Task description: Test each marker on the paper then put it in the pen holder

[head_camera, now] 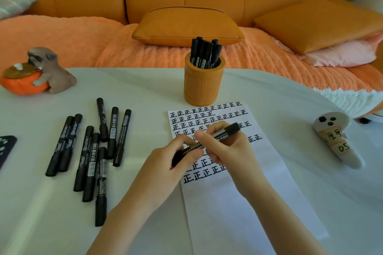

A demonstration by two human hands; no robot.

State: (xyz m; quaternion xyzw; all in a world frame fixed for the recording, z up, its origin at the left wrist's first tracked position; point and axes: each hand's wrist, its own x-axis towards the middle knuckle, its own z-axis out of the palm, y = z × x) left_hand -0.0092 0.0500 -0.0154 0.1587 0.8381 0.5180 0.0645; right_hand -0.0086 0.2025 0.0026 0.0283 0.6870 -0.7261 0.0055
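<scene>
Black marker, probably light, stiff, slick; left grip pinches its end, right grip clasps mid-barrel, surest hold.

White table, far edge curved. Right of centre, flat on top: sheet of paper, upper half filled with rows of black 正 characters, lower half blank. Just beyond the sheet's far edge: orange ribbed pen holder, upright, packed with capped black markers. Left of the sheet: eight loose black markers, capped, lying roughly parallel, several touching. Far left: pug figurine leaning on an orange bowl. Left edge: dark flat object, cropped. Right: white ghost-shaped object with black dots and handwritten labels.
</scene>
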